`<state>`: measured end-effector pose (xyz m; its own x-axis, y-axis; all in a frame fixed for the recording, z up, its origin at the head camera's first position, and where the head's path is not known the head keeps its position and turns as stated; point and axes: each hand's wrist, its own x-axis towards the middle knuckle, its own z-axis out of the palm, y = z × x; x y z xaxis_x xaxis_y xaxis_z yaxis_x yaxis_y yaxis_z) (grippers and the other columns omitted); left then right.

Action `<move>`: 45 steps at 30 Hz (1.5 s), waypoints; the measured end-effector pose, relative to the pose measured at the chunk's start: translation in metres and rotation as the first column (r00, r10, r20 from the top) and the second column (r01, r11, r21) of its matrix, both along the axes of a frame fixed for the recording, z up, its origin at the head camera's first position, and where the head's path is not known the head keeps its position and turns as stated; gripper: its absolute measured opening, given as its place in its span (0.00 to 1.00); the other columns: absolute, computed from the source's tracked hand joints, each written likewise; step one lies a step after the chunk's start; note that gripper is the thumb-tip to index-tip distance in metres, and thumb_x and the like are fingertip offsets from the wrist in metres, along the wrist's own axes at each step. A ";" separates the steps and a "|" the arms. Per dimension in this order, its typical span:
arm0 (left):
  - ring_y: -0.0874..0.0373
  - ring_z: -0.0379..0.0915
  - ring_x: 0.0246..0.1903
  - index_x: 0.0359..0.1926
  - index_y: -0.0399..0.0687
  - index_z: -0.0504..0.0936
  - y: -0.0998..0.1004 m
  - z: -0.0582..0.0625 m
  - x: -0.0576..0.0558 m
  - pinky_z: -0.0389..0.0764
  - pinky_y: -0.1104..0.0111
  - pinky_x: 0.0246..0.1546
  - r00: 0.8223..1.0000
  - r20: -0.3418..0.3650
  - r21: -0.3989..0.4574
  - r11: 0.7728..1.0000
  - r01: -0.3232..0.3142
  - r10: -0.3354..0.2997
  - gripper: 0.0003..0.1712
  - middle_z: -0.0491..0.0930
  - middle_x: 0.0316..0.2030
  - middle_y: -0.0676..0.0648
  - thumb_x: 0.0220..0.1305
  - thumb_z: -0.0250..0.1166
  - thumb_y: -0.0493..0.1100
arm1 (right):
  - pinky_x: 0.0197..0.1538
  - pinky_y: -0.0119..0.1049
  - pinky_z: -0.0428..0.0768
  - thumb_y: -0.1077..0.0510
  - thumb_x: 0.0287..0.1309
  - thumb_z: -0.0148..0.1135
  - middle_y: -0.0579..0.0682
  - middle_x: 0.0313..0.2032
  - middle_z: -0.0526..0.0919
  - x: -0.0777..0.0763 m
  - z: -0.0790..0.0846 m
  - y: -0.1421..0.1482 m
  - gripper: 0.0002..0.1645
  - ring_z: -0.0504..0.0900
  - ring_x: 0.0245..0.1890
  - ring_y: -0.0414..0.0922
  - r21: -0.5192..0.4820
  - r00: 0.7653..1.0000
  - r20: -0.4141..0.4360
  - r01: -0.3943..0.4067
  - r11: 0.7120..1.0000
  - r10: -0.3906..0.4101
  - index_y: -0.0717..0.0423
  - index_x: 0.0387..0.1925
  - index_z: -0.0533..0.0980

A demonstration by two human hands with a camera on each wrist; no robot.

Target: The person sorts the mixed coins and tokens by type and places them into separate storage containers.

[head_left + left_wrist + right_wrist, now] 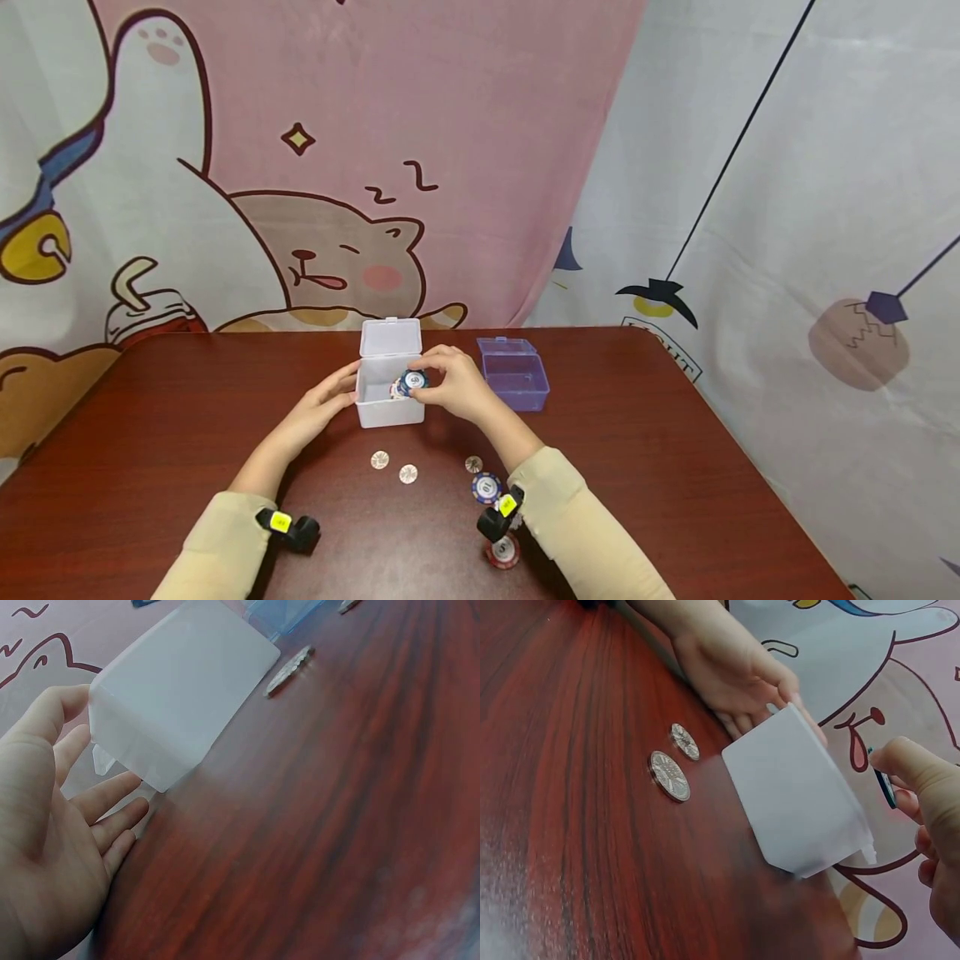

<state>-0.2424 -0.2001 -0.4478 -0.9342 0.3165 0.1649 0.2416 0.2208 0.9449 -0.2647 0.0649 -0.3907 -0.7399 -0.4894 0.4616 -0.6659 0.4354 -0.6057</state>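
Blue chip (414,382) is mid-frame in the head view, over the white box (390,414), face to camera; the right wrist view gets it nearly edge-on, long line slanting upper left to lower right. Of the hands, the right hand (456,385) pinches it, the left hand (318,410) has loosely spread fingers touching the box's left side. Two silvery coins (380,460) lie below on the table (675,483).
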 end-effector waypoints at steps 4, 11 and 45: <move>0.38 0.56 0.65 0.73 0.48 0.57 0.000 0.000 -0.001 0.53 0.40 0.60 1.000 0.000 -0.003 1.000 -0.002 0.002 0.32 0.63 0.65 0.33 0.70 0.55 0.40 | 0.40 0.33 0.71 0.62 0.39 0.78 0.49 0.39 0.81 -0.004 -0.003 -0.006 0.24 0.75 0.41 0.55 0.013 0.999 0.013 0.037 0.999 -0.037 0.60 0.43 0.84; 0.39 0.56 0.65 0.73 0.48 0.57 0.001 0.000 -0.001 0.54 0.41 0.60 1.000 0.002 -0.010 1.000 -0.009 0.009 0.33 0.63 0.65 0.33 0.70 0.55 0.40 | 0.41 0.33 0.70 0.59 0.39 0.78 0.49 0.38 0.82 -0.010 -0.004 -0.013 0.24 0.76 0.39 0.48 0.047 0.996 -0.016 0.089 0.995 -0.089 0.58 0.43 0.84; 0.39 0.57 0.64 0.73 0.47 0.58 -0.001 -0.002 -0.001 0.54 0.42 0.60 1.000 -0.008 -0.001 1.000 0.001 -0.001 0.32 0.64 0.65 0.32 0.70 0.55 0.40 | 0.42 0.33 0.72 0.55 0.47 0.74 0.48 0.45 0.81 -0.010 -0.018 -0.024 0.21 0.75 0.39 0.43 0.102 0.978 0.062 0.193 0.976 -0.200 0.55 0.46 0.83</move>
